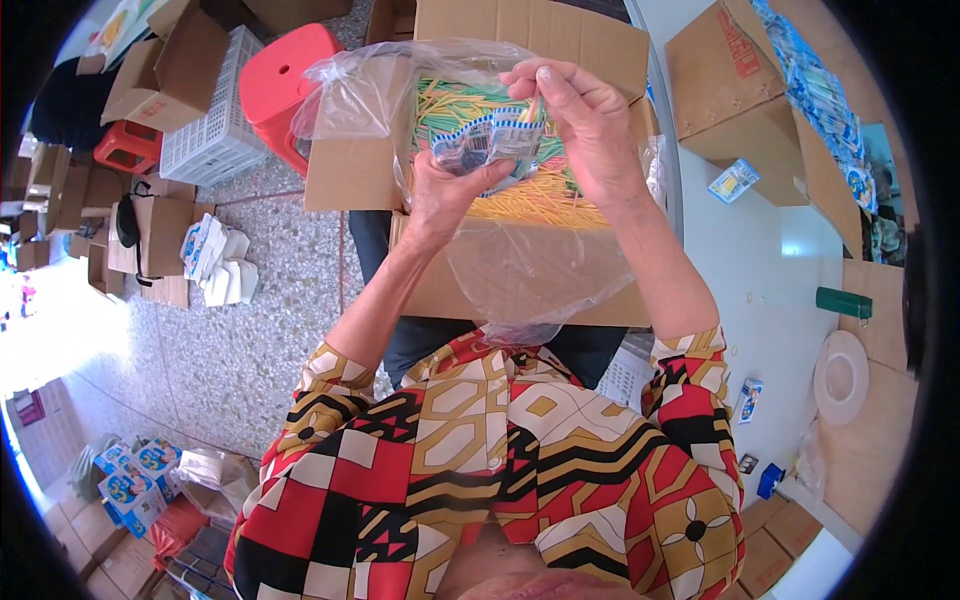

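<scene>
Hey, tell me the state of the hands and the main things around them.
Blue-and-white packaging: held; whether sealed, unclear
Left hand: closed on packaging
Right hand: fingers bent; grip unclear
Cardboard box: open
Clear plastic liner: open, draped over box
Thin coloured sticks: heaped in box
Red stool: upright
Loose packet: lying on pale table

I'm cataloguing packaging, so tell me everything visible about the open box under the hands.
The open box looks like brown cardboard, its flaps spread outward. A clear, crinkled plastic liner spills over its left and near sides. Inside lie many thin sticks, green and pink toward the far side, yellow-orange nearer. It stands upright, left of a pale surface, with the left hand and right hand above it.
</scene>
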A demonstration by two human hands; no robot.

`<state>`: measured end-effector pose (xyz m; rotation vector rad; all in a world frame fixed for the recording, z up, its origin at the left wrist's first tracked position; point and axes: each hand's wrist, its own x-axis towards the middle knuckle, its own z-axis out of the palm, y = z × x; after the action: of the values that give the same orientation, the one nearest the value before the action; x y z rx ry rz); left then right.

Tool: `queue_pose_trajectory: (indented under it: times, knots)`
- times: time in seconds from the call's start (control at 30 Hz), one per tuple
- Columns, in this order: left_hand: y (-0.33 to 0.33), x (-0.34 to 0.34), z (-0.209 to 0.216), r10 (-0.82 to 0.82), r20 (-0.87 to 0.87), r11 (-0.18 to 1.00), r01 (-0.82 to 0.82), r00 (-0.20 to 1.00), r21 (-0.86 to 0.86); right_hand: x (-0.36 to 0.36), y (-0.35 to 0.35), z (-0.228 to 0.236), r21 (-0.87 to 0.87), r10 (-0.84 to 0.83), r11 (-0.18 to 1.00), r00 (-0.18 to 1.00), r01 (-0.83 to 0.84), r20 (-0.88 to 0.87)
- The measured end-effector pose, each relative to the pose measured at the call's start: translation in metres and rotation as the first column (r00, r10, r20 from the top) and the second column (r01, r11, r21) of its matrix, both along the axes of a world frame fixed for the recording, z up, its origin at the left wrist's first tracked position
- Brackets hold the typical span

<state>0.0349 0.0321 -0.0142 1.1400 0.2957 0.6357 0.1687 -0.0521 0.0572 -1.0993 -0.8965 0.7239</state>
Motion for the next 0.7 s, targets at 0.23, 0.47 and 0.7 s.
queue_pose_trajectory:
  times: [0.23,0.47,0.7]
  knots:
    - [-0.004,-0.003,0.003,-0.045,-0.02,0.998,0.044,0.999,-0.042,-0.006,0.003,0.003,0.013,-0.023,1.0,0.995,0.021,0.093]
    - [0.001,-0.005,0.008,-0.019,0.005,0.998,0.019,1.0,-0.052,-0.015,0.001,0.003,-0.018,0.022,1.0,0.989,-0.019,0.145]
    - [0.002,-0.005,0.005,-0.049,0.017,0.994,0.051,0.999,-0.1,-0.003,-0.023,-0.015,-0.168,0.015,0.986,0.995,0.002,0.102]
